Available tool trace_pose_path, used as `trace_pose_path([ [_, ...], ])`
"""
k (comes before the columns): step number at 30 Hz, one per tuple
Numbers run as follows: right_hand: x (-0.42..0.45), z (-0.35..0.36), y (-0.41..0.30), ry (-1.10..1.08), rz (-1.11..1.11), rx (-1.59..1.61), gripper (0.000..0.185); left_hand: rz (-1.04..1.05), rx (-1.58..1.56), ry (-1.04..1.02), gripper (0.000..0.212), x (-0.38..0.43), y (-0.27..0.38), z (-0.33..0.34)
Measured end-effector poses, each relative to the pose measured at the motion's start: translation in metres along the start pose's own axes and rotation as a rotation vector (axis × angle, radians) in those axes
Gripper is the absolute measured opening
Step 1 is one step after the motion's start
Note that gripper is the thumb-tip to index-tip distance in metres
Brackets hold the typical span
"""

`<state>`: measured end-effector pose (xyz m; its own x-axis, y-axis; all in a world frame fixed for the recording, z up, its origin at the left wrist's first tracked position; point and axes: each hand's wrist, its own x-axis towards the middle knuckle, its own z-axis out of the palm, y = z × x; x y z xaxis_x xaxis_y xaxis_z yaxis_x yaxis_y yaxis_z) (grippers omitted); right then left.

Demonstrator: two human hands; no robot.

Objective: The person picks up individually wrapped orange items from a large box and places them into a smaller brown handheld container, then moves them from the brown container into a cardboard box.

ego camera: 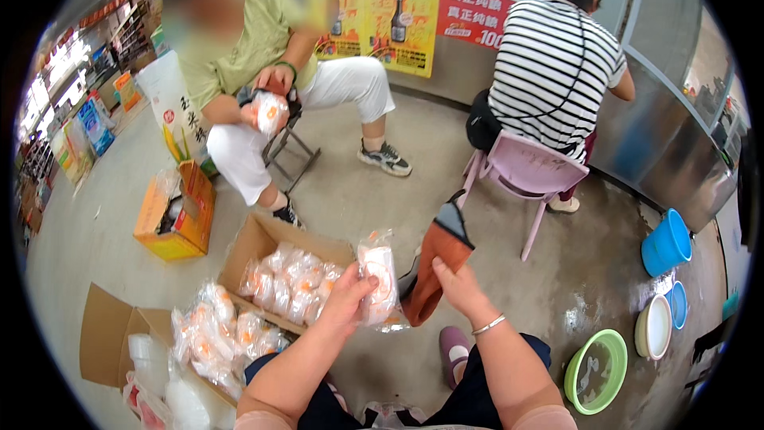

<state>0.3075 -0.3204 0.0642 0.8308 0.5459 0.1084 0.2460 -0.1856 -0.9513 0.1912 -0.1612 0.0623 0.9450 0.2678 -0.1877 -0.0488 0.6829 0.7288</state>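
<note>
My left hand (pixel 349 292) grips a clear plastic packet with a white item and orange print (pixel 379 278), held upright in front of me. To its right, my right hand (pixel 459 286) holds an orange-brown piece with a grey, black-edged end (pixel 444 251); it looks like fabric, and its exact kind cannot be told. The two held things are close together. Left of my hands stands an open cardboard box (pixel 259 230) with many similar wrapped packets (pixel 292 280). Nearer me, a second open cardboard box (pixel 107 334) has a heap of wrapped packets (pixel 209 334) at its side.
A person in a green shirt (pixel 256 24) sits ahead on a folding stool, holding a similar packet (pixel 270 112). Another person in stripes sits on a pink chair (pixel 534 164). An orange box (pixel 176 221) stands left; a blue bucket (pixel 665 242) and green basin (pixel 597 370) are right.
</note>
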Motion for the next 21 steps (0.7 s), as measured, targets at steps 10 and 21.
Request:
trace_pose_path([
  [10, -0.002, -0.017, -0.009, -0.012, 0.112, 1.053, 0.039, -0.005, 0.299, -0.032, 0.058, -0.002, -0.001, 0.0],
  [21, -0.011, 0.002, -0.021, -0.344, 0.138, 0.338, 0.023, -0.067, 0.791, -0.231, 0.055, -0.007, 0.006, 0.003],
])
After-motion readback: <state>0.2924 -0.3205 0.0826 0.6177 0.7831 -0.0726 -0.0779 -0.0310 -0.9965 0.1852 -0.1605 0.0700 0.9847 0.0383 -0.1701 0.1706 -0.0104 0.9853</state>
